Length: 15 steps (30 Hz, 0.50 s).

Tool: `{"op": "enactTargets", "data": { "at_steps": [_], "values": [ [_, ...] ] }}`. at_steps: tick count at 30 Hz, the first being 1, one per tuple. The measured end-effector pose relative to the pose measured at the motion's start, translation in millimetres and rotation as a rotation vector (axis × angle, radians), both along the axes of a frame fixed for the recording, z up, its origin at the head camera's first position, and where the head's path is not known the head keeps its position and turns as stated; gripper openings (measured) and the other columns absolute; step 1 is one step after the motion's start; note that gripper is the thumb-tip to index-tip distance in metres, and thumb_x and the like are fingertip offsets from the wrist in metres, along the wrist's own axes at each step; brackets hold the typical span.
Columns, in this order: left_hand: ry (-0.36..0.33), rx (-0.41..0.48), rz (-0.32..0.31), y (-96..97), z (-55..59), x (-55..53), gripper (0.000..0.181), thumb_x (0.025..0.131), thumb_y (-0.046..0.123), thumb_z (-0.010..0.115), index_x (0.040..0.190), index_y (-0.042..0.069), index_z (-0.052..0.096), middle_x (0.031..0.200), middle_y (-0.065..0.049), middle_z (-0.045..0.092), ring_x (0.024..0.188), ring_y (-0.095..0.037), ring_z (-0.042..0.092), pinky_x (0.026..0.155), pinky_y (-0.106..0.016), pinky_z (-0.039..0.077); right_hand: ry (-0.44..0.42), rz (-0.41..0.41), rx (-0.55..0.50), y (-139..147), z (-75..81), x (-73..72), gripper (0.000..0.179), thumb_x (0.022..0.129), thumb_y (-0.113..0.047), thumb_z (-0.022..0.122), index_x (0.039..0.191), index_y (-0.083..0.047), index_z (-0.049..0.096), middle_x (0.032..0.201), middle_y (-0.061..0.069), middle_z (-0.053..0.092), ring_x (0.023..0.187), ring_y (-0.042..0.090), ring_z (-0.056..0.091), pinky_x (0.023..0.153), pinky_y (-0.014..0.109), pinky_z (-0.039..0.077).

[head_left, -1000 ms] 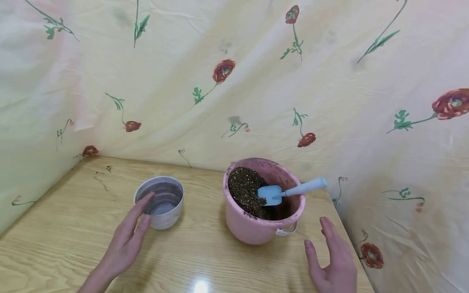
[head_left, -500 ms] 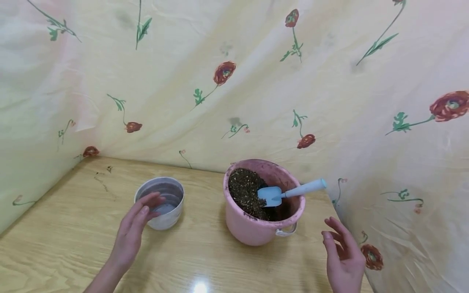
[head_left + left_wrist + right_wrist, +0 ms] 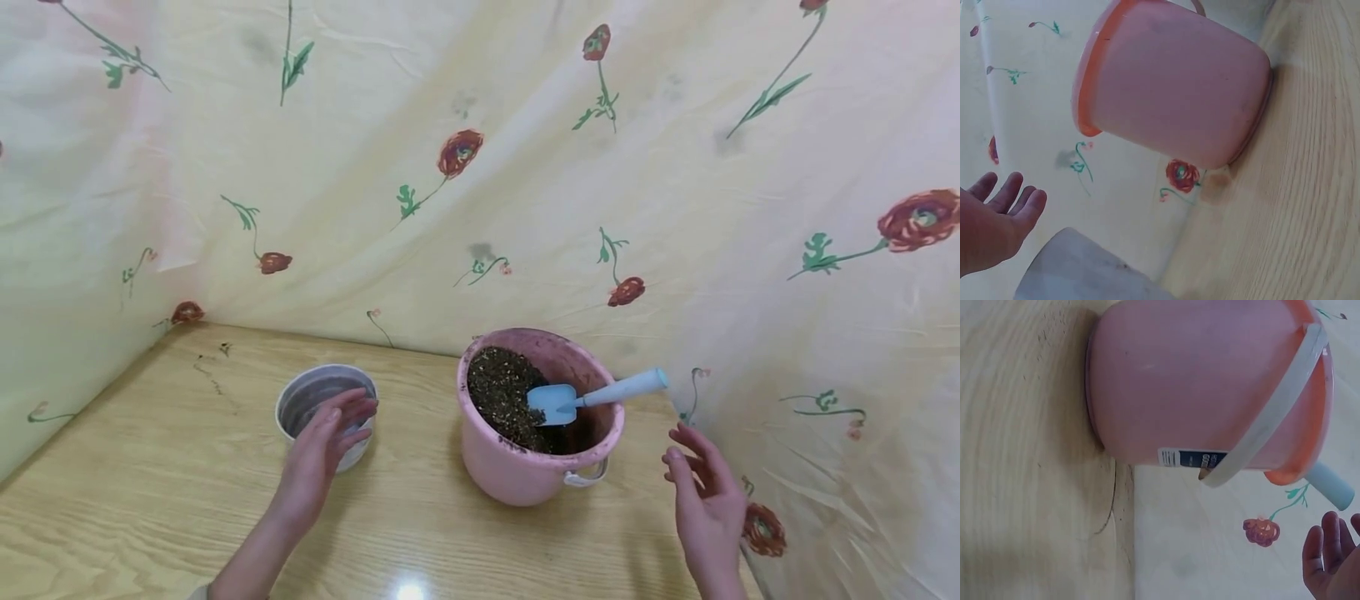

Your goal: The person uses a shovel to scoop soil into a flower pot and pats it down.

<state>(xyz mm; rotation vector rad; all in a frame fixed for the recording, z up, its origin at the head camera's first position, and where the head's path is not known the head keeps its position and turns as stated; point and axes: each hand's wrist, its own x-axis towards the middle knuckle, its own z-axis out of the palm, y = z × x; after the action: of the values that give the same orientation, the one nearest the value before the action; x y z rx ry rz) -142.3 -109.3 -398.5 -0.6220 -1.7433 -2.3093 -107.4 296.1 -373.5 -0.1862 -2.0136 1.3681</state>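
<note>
A pink bucket holding dark soil stands right of centre on the table. Inside it a light blue hand trowel lies on the soil, its handle resting over the right rim. To the left is a grey-white plant pot with nothing visible inside. My left hand hovers in front of and over the pot, fingers extended, partly hiding it. My right hand is in the air right of the bucket, fingers loosely bent and holding nothing. In the right wrist view the trowel handle is just beyond my fingers.
The wooden table ends at its right edge near my right hand. A flower-printed cloth hangs behind it and at both sides. The bucket's white handle hangs down its side. Dark marks show on the table at back left.
My left hand has moved right across the front of the pot. My right hand has shifted right and slightly up, its fingers bending more. Bucket, trowel and pot stay in place.
</note>
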Motion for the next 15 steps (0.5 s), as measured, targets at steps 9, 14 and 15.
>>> {"op": "enactTargets", "data": {
  "at_steps": [9, 14, 15],
  "values": [
    [-0.13, 0.048, -0.055, 21.1, 1.3, -17.6, 0.036, 0.106, 0.024, 0.032, 0.132, 0.002, 0.044, 0.128, -0.003, 0.059, 0.12, -0.012, 0.053, 0.1, -0.029, 0.046, -0.033, 0.006, 0.11, 5, 15.4, -21.0, 0.036, 0.097, -0.009, 0.057, 0.133, -0.007, 0.056, 0.112, -0.01, 0.059, 0.086, 0.002, 0.059, 0.07, 0.009, 0.049],
    [-0.161, 0.051, -0.056, 29.9, -0.2, -25.6, 0.041, 0.105, 0.022, 0.032, 0.136, -0.003, 0.038, 0.127, 0.001, 0.058, 0.123, -0.013, 0.051, 0.101, -0.031, 0.045, -0.059, 0.027, 0.181, 7, 22.4, -29.3, 0.041, 0.096, -0.012, 0.059, 0.137, -0.011, 0.054, 0.118, -0.006, 0.057, 0.092, 0.003, 0.055, 0.074, 0.007, 0.045],
    [-0.167, 0.05, -0.058, 31.6, -0.9, -27.2, 0.042, 0.105, 0.022, 0.032, 0.137, -0.004, 0.037, 0.128, 0.001, 0.057, 0.123, -0.013, 0.05, 0.101, -0.03, 0.044, -0.055, 0.033, 0.194, 7, 23.4, -30.8, 0.042, 0.096, -0.011, 0.06, 0.137, -0.011, 0.053, 0.119, -0.005, 0.057, 0.093, 0.003, 0.055, 0.074, 0.007, 0.044]
  ]
}}
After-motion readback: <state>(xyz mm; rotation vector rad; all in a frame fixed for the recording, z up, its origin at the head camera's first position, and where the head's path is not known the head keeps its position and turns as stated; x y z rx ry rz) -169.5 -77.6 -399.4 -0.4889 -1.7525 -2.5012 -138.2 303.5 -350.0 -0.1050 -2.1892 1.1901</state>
